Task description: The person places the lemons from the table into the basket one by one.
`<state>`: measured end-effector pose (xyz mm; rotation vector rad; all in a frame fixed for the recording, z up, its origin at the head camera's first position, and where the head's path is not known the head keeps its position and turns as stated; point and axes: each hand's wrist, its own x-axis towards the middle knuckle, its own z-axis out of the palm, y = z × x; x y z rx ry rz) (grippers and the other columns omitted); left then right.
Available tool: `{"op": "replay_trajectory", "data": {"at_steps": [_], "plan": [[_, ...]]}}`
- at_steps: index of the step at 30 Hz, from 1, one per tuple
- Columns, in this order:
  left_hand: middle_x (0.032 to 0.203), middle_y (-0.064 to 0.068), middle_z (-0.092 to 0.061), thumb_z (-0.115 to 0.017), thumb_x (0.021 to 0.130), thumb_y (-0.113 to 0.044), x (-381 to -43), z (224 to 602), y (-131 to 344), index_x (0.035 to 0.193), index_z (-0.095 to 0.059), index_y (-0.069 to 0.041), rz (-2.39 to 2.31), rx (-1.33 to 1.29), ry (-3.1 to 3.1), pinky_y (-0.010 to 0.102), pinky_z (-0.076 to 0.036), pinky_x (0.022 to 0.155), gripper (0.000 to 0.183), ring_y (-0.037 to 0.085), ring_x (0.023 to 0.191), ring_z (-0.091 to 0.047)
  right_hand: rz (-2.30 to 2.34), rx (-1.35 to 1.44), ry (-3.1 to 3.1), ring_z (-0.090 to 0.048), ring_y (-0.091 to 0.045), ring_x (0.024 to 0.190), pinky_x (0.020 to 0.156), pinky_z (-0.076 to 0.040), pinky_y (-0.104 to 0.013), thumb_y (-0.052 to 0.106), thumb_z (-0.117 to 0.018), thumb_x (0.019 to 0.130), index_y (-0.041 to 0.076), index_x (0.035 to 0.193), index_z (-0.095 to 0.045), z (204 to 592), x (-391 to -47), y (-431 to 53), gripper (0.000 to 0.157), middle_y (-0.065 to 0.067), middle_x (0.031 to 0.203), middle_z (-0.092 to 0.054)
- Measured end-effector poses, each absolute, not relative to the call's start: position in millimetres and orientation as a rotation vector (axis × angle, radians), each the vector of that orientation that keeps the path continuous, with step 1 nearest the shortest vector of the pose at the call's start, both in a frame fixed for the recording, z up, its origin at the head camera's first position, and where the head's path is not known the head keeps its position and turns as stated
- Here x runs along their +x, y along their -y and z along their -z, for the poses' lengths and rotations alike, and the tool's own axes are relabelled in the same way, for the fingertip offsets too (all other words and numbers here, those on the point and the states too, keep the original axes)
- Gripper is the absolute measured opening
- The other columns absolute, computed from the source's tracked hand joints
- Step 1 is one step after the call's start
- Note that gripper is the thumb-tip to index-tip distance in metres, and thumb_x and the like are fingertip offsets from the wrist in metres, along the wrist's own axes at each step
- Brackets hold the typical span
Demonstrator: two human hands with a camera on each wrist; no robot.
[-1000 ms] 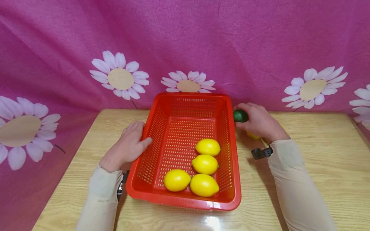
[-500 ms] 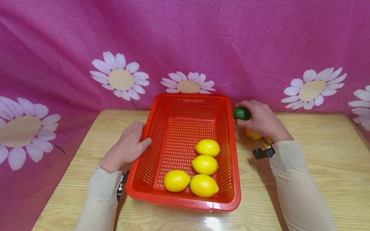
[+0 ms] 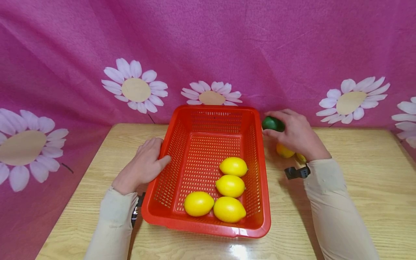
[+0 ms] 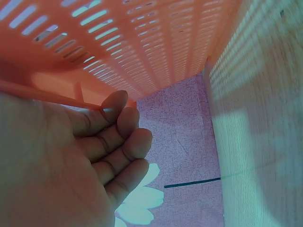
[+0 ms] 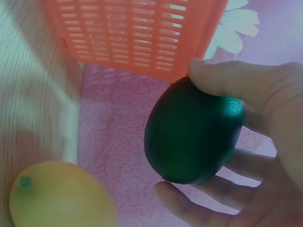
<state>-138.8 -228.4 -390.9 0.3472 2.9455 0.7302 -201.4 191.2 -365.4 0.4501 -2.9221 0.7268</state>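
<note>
My left hand (image 3: 143,165) holds the left rim of a red plastic basket (image 3: 208,229), the thumb over the edge and the fingers along the outer wall. Inside the basket, several yellow lemons (image 3: 230,186) lie toward the near right part. Beyond the right rim, my right hand (image 3: 294,135) grips a dark green oval fruit (image 3: 272,124) between thumb and fingers. The right wrist view shows this green fruit (image 5: 194,132) lifted off the table, near the basket's perforated wall (image 5: 128,38).
Under the right hand lie a yellow-orange fruit (image 3: 285,151) and another yellow piece (image 3: 300,157), partly hidden. The wooden table (image 3: 364,180) meets a pink curtain (image 3: 276,54) with white daisies just behind the basket.
My right hand has risen slightly with the green fruit, uncovering more of the yellow fruit below. The left hand, basket and lemons have stayed in place.
</note>
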Motion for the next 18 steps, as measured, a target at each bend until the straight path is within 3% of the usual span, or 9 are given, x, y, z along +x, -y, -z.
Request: {"op": "replay_trajectory", "data": {"at_steps": [18], "plan": [[0.111, 0.009, -0.057, -0.052, 0.099, -0.025, -138.7, 390.5, 228.5, 0.130, -0.052, -0.003, -0.733, 0.341, -2.937, 0.044, -0.036, 0.093, 0.038, 0.025, 0.109, -0.047, -0.804, 0.459, 2.837, -0.055, -0.039, 0.112, 0.089, -0.053, -0.057, 0.049, -0.070, 0.094, 0.018, 0.146, -0.058, 355.0, -189.3, -180.1, 0.062, -0.017, 0.135, -0.059]]}}
